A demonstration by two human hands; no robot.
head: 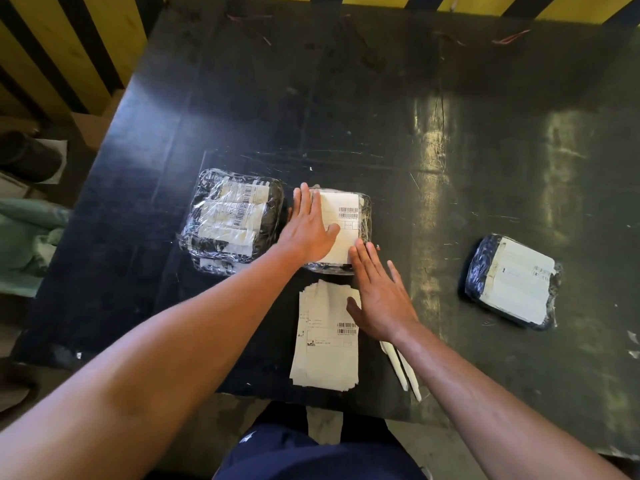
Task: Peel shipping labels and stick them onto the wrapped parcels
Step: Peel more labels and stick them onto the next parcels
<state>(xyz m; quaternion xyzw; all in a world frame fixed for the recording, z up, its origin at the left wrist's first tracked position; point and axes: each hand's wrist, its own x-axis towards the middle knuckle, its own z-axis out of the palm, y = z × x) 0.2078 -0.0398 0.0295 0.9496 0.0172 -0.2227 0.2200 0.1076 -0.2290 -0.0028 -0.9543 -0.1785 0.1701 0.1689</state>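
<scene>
Your left hand [309, 226] lies flat on the white label [341, 226] of the middle parcel [363, 223], fingers straight and together. Your right hand [379, 299] has straight, slightly spread fingers touching the label's near corner.

Barcodes on parcel label [341, 227], label stack [327, 336]; print illegible.

On a dark table [450, 133] the left hand [309, 226] lies flat, fingers straight, on a white label [341, 230] that covers the middle parcel [363, 216]. The right hand [379, 299] is also flat, its fingertips at the near right corner of this label, its palm over the stack of labels [325, 355]. A second parcel [230, 220] lies just beside on the left. A third parcel [512, 282], with a label on it, lies well apart on the right. Two white strips [403, 372] lie near the stack.
</scene>
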